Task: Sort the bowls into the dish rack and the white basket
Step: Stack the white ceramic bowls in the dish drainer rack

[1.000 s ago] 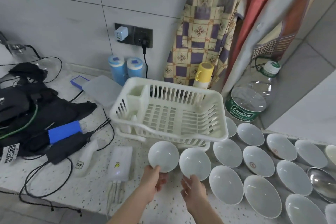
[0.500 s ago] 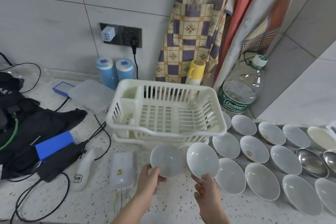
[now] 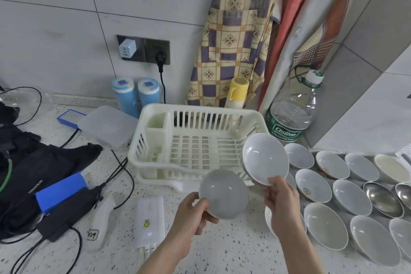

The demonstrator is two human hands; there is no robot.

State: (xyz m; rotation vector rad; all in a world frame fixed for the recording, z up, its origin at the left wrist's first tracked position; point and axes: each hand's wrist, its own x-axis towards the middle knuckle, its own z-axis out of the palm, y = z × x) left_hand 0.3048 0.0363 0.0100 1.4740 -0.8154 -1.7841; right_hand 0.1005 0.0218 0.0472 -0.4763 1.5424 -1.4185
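While the left hand [image 3: 193,213] pinches a white bowl [image 3: 223,193] by its near rim, thumb on top, the right hand [image 3: 281,198] grips a second bowl [image 3: 264,158] the same way, tilted up on edge. Both sit just in front of the empty dish rack [image 3: 195,140], the second overlapping its right corner. More bowls [image 3: 324,226] lie on the counter [image 3: 233,249] right of the right hand.

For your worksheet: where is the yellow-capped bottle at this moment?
In the head view, the yellow-capped bottle stands behind the white plastic dish rack, against the checked cloth.
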